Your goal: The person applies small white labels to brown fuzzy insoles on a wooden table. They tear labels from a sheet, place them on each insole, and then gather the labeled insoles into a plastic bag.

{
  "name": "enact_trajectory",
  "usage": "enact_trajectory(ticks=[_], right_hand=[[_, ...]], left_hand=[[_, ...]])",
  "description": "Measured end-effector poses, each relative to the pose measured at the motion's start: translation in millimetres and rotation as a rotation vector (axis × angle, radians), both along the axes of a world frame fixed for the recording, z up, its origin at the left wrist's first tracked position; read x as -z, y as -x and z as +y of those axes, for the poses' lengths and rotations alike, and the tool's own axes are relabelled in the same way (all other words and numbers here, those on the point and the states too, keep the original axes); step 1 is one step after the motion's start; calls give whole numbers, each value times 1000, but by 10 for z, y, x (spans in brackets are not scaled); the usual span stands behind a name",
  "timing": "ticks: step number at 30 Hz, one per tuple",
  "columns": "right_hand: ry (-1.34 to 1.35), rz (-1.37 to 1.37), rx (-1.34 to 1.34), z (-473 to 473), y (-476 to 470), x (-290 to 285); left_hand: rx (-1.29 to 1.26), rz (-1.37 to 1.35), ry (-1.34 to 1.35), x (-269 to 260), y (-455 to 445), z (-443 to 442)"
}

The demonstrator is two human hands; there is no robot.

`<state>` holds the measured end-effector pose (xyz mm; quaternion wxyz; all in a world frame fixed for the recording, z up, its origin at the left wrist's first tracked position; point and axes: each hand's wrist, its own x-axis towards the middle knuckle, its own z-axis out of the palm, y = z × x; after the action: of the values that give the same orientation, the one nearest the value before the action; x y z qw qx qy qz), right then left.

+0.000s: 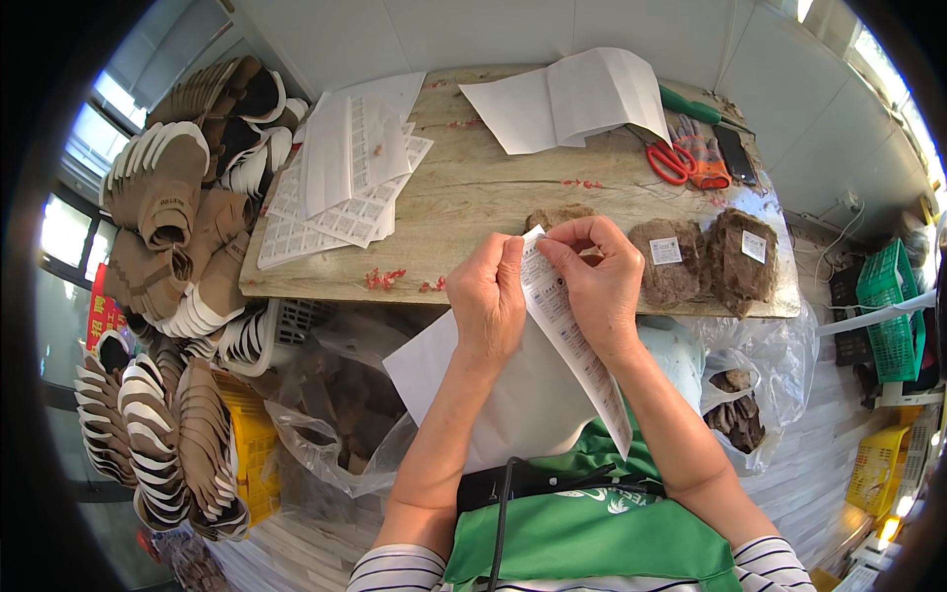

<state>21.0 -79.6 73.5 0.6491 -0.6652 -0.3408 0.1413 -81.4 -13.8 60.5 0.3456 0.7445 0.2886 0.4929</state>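
My left hand (pixel 484 303) and my right hand (pixel 603 277) meet above the front edge of the table. Between them hangs a narrow strip of printed paper labels (pixel 573 340), pinched near its top by the fingers of both hands. Its lower end curls down over my lap. A brown, rough-textured bundle (pixel 558 216) lies partly hidden just behind my fingers. To the right are two more brown bundles, one (pixel 662 277) flat and one (pixel 743 259) beside it, each with a small white label. A large white sheet (pixel 518 399) lies across my lap beneath my forearms.
Printed label sheets (pixel 325 229) overlap on the table's left (pixel 444 185). At the back lie folded white paper (pixel 607 100), red-handled scissors (pixel 672 161), a glove (pixel 703 155) and a phone (pixel 734 154). Stacked shoe uppers (pixel 170 200) crowd the left. Plastic bags (pixel 340 414) flank me.
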Motion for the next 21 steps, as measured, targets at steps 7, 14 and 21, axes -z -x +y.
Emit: enact_trajectory(ticks=[7,14,21], right_hand=[[-218,-510,59,50,-13,119],[-311,-520,18,38,65,216],[-192,-203,-98,-8,6,223]], left_hand=[[110,-111,288,-31,13,39],[206,-200,361,102,59,161],[384,18,461,-99,139,98]])
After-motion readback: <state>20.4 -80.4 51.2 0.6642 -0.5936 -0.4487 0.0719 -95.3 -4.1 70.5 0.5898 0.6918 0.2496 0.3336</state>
